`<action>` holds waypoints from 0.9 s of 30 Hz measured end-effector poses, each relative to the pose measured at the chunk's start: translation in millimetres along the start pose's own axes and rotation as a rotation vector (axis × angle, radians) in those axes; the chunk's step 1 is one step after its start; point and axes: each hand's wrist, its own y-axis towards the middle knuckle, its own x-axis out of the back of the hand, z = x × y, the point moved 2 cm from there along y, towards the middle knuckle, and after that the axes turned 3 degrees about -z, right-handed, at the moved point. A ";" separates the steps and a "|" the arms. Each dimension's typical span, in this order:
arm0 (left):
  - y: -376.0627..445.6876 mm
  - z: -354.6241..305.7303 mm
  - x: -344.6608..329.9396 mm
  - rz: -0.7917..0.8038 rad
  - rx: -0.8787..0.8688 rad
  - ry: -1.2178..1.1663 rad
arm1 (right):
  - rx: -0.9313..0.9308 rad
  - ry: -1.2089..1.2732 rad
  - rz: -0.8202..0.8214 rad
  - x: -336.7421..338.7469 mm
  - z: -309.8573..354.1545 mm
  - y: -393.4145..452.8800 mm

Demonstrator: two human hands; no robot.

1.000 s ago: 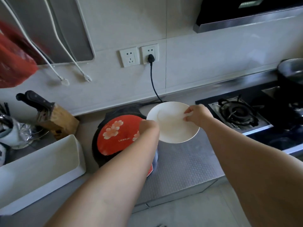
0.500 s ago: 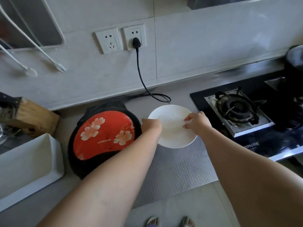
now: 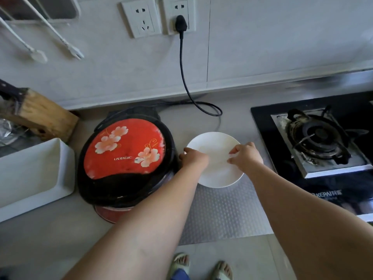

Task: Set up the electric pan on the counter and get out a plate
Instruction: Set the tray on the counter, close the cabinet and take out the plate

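Plate first: it is white and sits at or just above the counter, immediately right of the pan, over the far edge of a silver mat; whether it fully rests on the surface I cannot tell. Nearest to the viewer, beyond the sandalled feet, both forearms reach forward to it. My reading is that the task is nearly finished: the pan stands shut on the counter, its red flowered lid down, and the plate is out, so only letting go seems to be left. The left hand pinches the plate's rim on the side nearest the pan, fingers curled close with the thumb on top. The right hand holds the opposite side, its fingertips pressed onto the plate's upper face and bent tight. Right of the plate lies a gas burner. Behind the pan a black cord loops on the counter and runs up the wall to a plug seated in a socket, which suggests that the pan is already connected.
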 end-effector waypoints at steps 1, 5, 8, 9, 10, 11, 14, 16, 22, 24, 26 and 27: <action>0.2 0.0 -0.6 -0.001 -0.011 0.036 | 0.001 0.001 0.005 -1.8 0.9 1.4; 3.2 0.7 -2.8 0.018 -0.007 0.130 | 0.002 -0.001 0.027 -8.9 5.4 5.2; 5.2 -1.2 -6.5 0.063 -0.006 0.195 | 0.005 0.016 0.029 -12.0 6.0 8.2; 5.5 -1.3 -7.6 0.069 -0.006 0.214 | 0.005 0.023 0.029 -13.0 5.7 8.4; 5.8 -1.7 -8.4 0.069 -0.008 0.227 | 0.004 0.027 0.028 -14.0 5.6 8.4; 6.4 -1.8 -9.2 0.067 -0.012 0.235 | 0.003 0.028 0.024 -14.9 5.9 7.7; 7.1 -0.6 -11.1 0.033 -0.026 0.260 | 0.003 0.025 0.008 -18.0 8.8 5.5; 5.7 3.4 -14.4 0.002 -0.043 0.339 | 0.001 0.015 0.003 -18.9 10.2 4.0; 3.3 16.2 -21.6 -0.025 -0.160 0.510 | -0.012 -0.023 -0.009 -16.4 12.8 1.5; 3.7 16.4 -20.4 -0.027 -0.186 0.524 | -0.014 -0.024 -0.012 -17.5 14.0 -0.8; 5.9 15.7 -18.8 -0.026 -0.198 0.526 | -0.016 -0.031 -0.015 -18.3 14.7 -3.0; 6.5 15.5 -18.2 -0.022 -0.200 0.531 | -0.018 -0.036 -0.016 -18.7 14.5 -3.9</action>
